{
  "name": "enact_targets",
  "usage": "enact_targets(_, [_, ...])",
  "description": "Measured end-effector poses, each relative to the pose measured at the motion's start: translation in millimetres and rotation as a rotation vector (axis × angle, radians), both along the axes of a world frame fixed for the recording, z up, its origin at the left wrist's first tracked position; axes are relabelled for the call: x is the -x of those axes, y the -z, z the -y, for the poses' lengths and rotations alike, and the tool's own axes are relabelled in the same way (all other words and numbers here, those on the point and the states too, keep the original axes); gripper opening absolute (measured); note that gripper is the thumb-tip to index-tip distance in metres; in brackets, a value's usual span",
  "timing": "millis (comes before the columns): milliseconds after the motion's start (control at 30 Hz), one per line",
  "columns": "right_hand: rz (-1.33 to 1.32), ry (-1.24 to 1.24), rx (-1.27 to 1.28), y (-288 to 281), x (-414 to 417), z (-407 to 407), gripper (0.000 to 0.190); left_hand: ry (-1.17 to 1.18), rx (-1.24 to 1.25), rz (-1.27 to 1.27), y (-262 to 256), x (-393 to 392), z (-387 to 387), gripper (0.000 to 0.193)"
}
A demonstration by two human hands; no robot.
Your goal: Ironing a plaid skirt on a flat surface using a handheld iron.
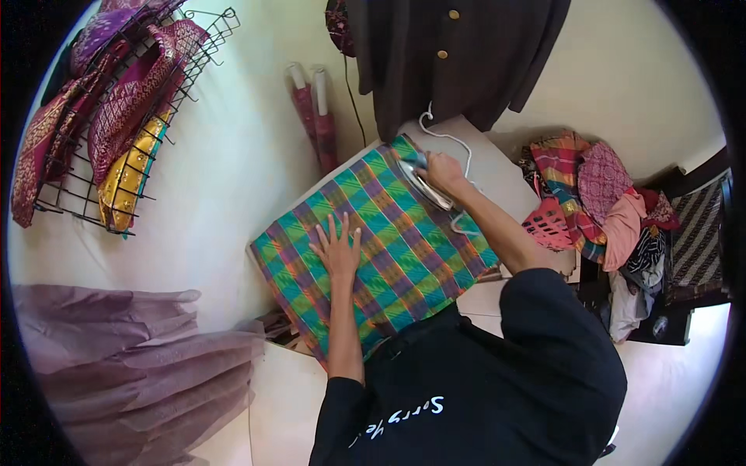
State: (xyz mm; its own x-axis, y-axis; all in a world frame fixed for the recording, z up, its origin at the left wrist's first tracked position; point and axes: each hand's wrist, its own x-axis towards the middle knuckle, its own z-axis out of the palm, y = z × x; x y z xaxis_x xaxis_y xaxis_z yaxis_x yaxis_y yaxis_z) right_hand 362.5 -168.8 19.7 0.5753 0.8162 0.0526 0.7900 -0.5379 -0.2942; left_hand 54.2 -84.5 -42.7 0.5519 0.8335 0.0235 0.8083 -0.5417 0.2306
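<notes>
A green, purple and orange plaid cloth lies spread over a table, its near edge hanging by my body. My left hand rests flat on the cloth's left part with the fingers spread. Near the far right edge of the cloth, my right hand grips the handle of an electric clothes iron, whose metal soleplate edge shows beside the hand. The iron's white cord runs up behind my right hand, and a loop of it shows below the iron.
A dark jacket with gold buttons hangs beyond the table. On the right, patterned clothes are heaped over a pink plastic basket. A black wire rack with folded fabrics is at upper left; sheer mauve fabric hangs lower left.
</notes>
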Motion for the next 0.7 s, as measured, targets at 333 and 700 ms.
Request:
enact_targets(333, [0.142,-0.029,0.037,-8,-39,96,0.046,-0.036,0.149,-0.031,-5,-6,10,0.056])
enact_targets(700, [0.183,-0.368,0.155,-4,-62,85,0.058,-0.015,-0.072,0.166,7,-9,91,0.054])
